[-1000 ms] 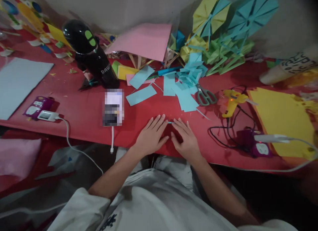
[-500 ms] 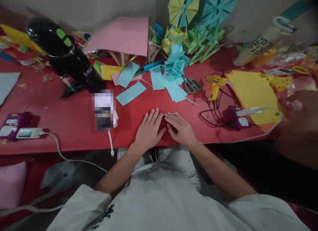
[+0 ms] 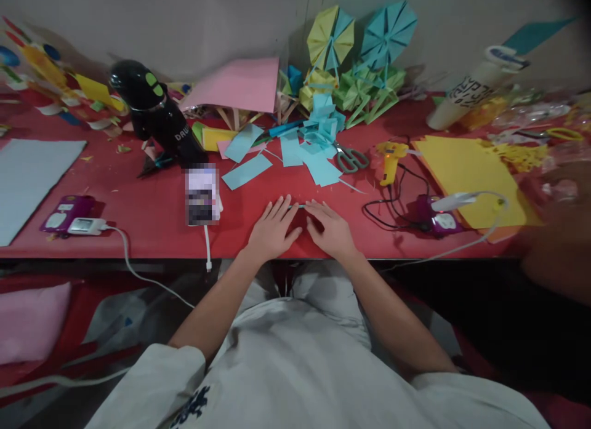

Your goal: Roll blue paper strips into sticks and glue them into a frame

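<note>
My left hand [image 3: 273,232] lies flat near the table's front, its fingers stretched out and the thumb spread inward. My right hand [image 3: 330,229] rests opposite it, also flat with fingers extended. Under the fingertips of both hands runs a thin blue paper strip or roll [image 3: 298,206]; only a short piece shows between them, and the rest is covered. Beyond the hands are cut blue paper pieces [image 3: 318,164] and grey-handled scissors [image 3: 351,160].
A phone [image 3: 202,195] with a blurred screen and a black bottle [image 3: 173,124] stand to the left. On the right are a yellow glue gun [image 3: 390,161] with its cord, a purple power socket [image 3: 443,221] and yellow paper sheets [image 3: 466,176]. Paper umbrellas [image 3: 330,38] stand behind. Another person sits at right.
The camera view has tilted and shifted slightly, showing more of the left side. Both hands keep their flat pose over the blue paper, with only a slight shift of the fingers.
</note>
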A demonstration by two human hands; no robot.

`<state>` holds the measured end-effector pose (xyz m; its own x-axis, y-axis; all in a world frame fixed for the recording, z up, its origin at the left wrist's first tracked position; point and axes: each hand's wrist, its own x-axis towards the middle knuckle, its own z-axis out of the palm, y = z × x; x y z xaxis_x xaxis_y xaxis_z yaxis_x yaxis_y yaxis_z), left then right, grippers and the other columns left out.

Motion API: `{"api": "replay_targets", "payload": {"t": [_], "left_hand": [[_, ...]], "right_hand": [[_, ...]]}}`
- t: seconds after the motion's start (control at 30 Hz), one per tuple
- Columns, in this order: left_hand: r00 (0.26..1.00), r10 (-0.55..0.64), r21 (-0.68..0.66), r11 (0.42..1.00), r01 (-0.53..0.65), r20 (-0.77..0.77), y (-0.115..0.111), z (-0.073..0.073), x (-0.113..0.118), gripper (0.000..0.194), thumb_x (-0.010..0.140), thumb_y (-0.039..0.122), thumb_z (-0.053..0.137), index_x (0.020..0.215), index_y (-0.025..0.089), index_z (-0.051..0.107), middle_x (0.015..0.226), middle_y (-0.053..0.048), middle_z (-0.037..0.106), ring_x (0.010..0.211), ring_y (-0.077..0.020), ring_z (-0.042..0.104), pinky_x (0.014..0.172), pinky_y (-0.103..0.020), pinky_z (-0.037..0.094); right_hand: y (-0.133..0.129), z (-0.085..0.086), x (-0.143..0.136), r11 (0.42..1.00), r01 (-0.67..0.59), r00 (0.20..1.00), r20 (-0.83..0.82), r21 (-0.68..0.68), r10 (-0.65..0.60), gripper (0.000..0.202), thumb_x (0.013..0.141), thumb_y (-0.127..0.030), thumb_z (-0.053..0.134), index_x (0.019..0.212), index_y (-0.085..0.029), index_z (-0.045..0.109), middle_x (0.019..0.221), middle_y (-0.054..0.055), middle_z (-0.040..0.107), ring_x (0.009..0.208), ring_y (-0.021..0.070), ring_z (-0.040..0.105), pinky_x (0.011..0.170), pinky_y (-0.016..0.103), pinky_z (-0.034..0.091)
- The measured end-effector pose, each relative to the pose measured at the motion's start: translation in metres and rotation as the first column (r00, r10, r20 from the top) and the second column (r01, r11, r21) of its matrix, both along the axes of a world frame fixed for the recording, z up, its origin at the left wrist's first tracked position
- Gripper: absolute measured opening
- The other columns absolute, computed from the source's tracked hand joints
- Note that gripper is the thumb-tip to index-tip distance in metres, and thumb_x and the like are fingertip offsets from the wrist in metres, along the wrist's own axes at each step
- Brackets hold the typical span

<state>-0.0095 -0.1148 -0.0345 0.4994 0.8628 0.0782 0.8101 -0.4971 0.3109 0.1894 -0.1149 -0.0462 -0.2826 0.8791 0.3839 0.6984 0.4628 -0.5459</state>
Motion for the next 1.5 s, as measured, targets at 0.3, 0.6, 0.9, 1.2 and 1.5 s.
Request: {"api": "replay_targets", "payload": {"t": [0.3,0.6,0.9,1.2,1.5], "left_hand": [[1.000,0.004,0.006,1.000,-0.004,0.000,-0.0003,-0.0005,0.0013,0.064,0.102,0.046,0.041,0.156,0.012,0.037,0.166,-0.015,0.027,0.155,-0.0302,0.024,0.126,-0.052,0.021],[1.000,0.004,0.013,1.000,-0.004,-0.002,0.0006,-0.0020,0.0010,0.062,0.101,0.044,0.041,0.156,0.015,0.037,0.166,-0.015,0.029,0.155,-0.0304,0.024,0.126,-0.053,0.022],[1.000,0.002,-0.009,1.000,-0.002,-0.021,0.0002,0.0020,0.0016,0.062,0.102,0.044,0.042,0.156,0.014,0.038,0.166,-0.016,0.028,0.155,-0.0302,0.023,0.126,-0.052,0.022],[1.000,-0.001,0.004,1.000,0.001,-0.009,0.0003,-0.0002,0.0014,0.061,0.102,0.044,0.041,0.155,0.014,0.039,0.165,-0.016,0.029,0.155,-0.0305,0.024,0.126,-0.054,0.023],[1.000,0.005,-0.006,1.000,-0.005,-0.018,-0.0001,0.0005,0.0015,0.062,0.102,0.044,0.044,0.156,0.015,0.038,0.166,-0.016,0.026,0.155,-0.0311,0.024,0.125,-0.053,0.023]], "right_hand": [[0.0019,-0.0037,-0.0008,1.000,0.015,1.000,0.021,0.028,-0.016,0.039,0.091,-0.017,0.049,0.125,-0.022,0.068,0.131,0.008,0.070,0.127,0.0238,0.064,0.116,0.051,0.047],[0.0024,-0.0036,-0.0013,1.000,0.020,1.000,0.017,0.006,-0.020,0.041,0.092,-0.017,0.048,0.128,-0.024,0.068,0.131,0.007,0.070,0.128,0.0240,0.063,0.117,0.052,0.045],[0.0007,0.0002,-0.0018,1.000,0.016,1.000,0.017,0.016,-0.017,0.041,0.092,-0.018,0.048,0.129,-0.021,0.067,0.133,0.009,0.069,0.131,0.0244,0.061,0.117,0.051,0.045],[0.0002,0.0006,-0.0016,1.000,0.011,1.000,0.025,0.019,-0.011,0.040,0.092,-0.018,0.048,0.127,-0.024,0.068,0.131,0.006,0.070,0.127,0.0234,0.064,0.116,0.051,0.047],[0.0016,-0.0026,-0.0013,1.000,0.014,1.000,0.006,0.022,-0.014,0.039,0.092,-0.018,0.048,0.125,-0.023,0.068,0.129,0.007,0.071,0.125,0.0234,0.065,0.116,0.051,0.047]]}}
